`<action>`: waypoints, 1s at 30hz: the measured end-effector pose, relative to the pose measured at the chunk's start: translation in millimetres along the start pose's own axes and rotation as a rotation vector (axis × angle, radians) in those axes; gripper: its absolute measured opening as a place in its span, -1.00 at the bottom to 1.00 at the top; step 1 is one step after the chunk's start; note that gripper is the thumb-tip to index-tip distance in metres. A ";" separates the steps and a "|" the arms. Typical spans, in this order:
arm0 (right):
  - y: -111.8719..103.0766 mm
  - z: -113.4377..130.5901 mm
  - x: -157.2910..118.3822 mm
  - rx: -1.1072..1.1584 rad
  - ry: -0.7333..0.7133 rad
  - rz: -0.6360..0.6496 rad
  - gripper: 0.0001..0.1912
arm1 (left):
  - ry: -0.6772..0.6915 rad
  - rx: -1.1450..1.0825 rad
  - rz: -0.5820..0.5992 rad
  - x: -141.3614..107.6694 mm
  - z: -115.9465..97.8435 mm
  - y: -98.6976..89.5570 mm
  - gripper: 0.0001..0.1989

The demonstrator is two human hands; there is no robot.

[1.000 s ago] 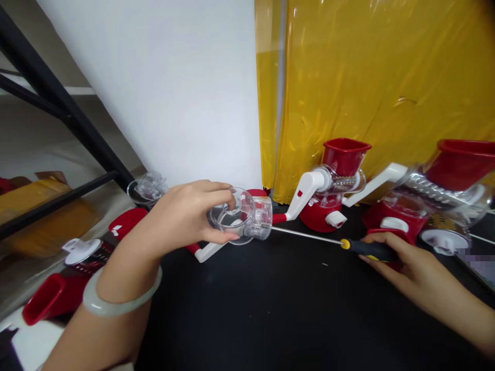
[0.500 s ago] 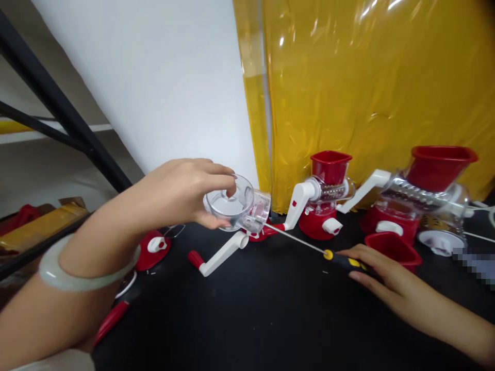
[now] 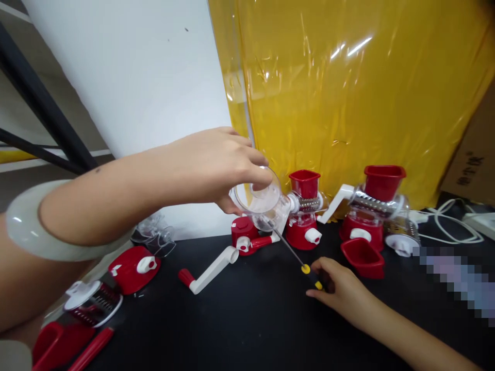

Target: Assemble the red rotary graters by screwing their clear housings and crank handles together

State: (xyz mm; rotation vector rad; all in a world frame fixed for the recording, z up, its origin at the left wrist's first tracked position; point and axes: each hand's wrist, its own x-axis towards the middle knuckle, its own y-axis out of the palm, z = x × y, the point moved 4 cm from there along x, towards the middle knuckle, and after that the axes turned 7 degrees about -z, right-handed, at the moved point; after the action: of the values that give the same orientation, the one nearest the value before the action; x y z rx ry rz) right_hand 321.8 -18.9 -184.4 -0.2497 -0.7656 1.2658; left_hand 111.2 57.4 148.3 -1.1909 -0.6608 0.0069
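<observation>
My left hand (image 3: 228,162), a pale bangle on its wrist, is closed on a clear plastic grater housing (image 3: 270,203), held tilted in the air with its round opening facing up. In my right hand (image 3: 340,288) is a screwdriver (image 3: 307,273) with a yellow and black handle. Its shaft slants up to the left and its end meets the lower part of the housing; the tip itself is hard to make out. Below the housing, a red suction base (image 3: 242,232) stands on the black table. A white crank (image 3: 214,270) with a red knob lies in front of it.
Two red rotary graters, one nearer (image 3: 303,216) and one farther right (image 3: 373,206), stand by the yellow-wrapped panel (image 3: 348,93). A red hopper (image 3: 363,257) lies before them. At left are another red base (image 3: 133,268) and a grating drum (image 3: 95,304). A white cable (image 3: 452,224) lies far right.
The housing is farther right and higher over the red base. The screwdriver has followed it and slants more steeply. The camera view has shifted, showing more of the parts at left.
</observation>
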 end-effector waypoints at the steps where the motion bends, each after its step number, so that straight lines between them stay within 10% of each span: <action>1: 2.6 -1.4 -0.2 -0.009 0.013 0.014 -0.72 | 0.055 -0.003 0.089 3.1 -8.3 3.6 -0.73; 12: -19.0 16.5 -0.4 0.042 -0.074 0.293 -0.62 | 0.287 0.104 0.327 17.7 -38.7 13.9 -0.76; 20: -5.2 10.5 5.6 0.097 0.124 0.232 -0.77 | 0.215 0.044 0.270 36.8 -41.4 13.4 -0.82; 25: -9.5 14.9 0.5 0.185 0.031 0.288 -0.52 | 0.351 0.086 0.254 40.4 -43.0 14.5 -0.88; 30: -7.6 12.7 4.7 0.117 0.076 0.308 -0.80 | 0.491 0.212 0.267 40.2 -47.0 15.5 -0.87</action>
State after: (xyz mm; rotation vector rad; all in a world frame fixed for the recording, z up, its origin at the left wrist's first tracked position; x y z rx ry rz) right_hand 320.0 -20.0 -169.0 -0.3276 -0.5994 1.5776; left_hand 171.5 37.0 144.2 -1.0147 -0.0650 0.0088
